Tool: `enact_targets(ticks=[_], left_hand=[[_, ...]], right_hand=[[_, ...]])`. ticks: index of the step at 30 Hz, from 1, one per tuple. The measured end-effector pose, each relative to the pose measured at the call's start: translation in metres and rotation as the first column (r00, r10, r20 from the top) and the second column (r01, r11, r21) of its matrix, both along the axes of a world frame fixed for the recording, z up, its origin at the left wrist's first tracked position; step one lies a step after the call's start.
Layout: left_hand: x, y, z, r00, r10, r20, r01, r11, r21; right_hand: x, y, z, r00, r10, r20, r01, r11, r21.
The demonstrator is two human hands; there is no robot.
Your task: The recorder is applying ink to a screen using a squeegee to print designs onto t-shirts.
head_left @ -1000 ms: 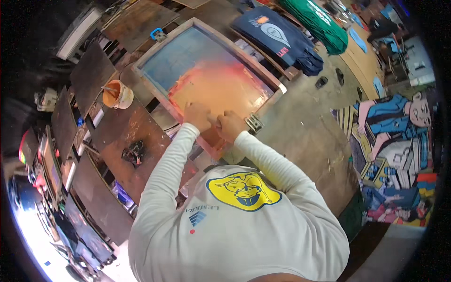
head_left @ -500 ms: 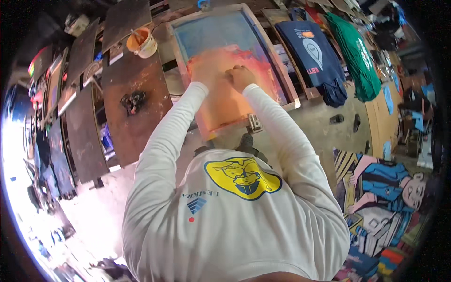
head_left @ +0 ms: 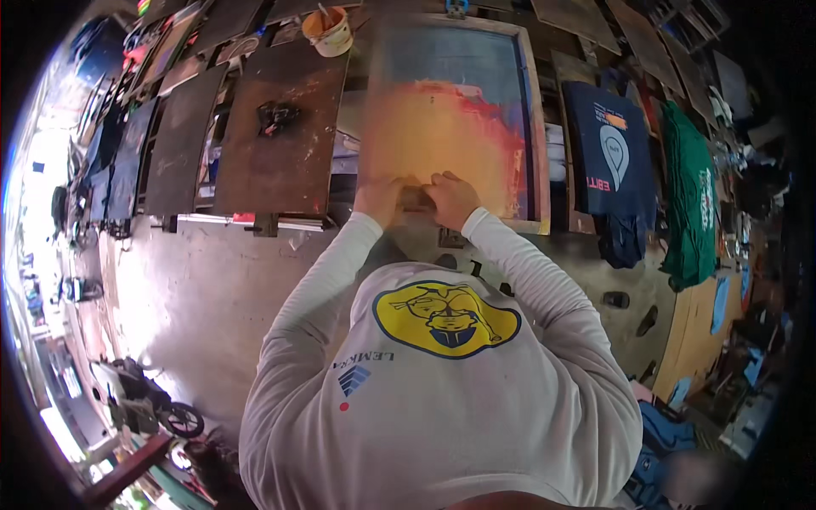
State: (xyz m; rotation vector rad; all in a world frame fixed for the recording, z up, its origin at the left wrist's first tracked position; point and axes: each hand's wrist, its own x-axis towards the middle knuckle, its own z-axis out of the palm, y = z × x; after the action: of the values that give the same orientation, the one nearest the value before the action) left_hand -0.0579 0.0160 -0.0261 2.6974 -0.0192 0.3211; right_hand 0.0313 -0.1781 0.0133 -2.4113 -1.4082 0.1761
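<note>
A screen-printing frame (head_left: 532, 127) with a wooden border lies on the bench before me. Its mesh is blue-grey at the far end, with orange and red ink (head_left: 433, 136) spread over the middle and near part. At the near end of the mesh, my left hand (head_left: 380, 202) and my right hand (head_left: 452, 201) are closed side by side on a squeegee (head_left: 415, 199). Only a short dark brown piece of it shows between them; the rest is hidden or blurred. The left hand is partly smeared by motion.
A bucket (head_left: 328, 34) with orange ink stands far left. Left of the frame are brown boards (head_left: 289, 161), one carrying a crumpled black thing (head_left: 276, 117). To the right lie a navy printed shirt (head_left: 608, 144) and a green one (head_left: 688, 195). Sandals (head_left: 615, 299) sit on the floor.
Both hands have come toward me, from mid-mesh to the near end of the frame, with the squeegee. The whole view has shifted and turned, showing more floor at left.
</note>
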Motion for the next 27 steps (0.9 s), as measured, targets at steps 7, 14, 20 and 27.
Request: enact_targets(ticks=[7,14,20,27], left_hand=[[0.016,-0.005,0.045,0.942,-0.027,-0.336,0.058,0.995,0.083],[0.098,0.039,-0.022,0.887,-0.247,-0.390,0.101,0.928,-0.357],[0.153,0.087,-0.086,0.983,-0.114,-0.142,0.090,0.982,-0.164],[0.210,0.094,-0.025,1.000,-0.012,-0.024,-0.005,0.800,-0.600]], right_hand=[[0.032,0.004,0.003,0.985,0.120,-0.122,-0.139,0.977,-0.160],[0.100,0.024,-0.010,0.977,0.173,-0.125,-0.193,0.965,-0.177],[0.134,0.054,-0.003,0.984,0.121,-0.127,-0.143,0.973,-0.183],[0.197,0.089,-0.009,0.977,-0.008,-0.215,-0.062,0.947,-0.316]])
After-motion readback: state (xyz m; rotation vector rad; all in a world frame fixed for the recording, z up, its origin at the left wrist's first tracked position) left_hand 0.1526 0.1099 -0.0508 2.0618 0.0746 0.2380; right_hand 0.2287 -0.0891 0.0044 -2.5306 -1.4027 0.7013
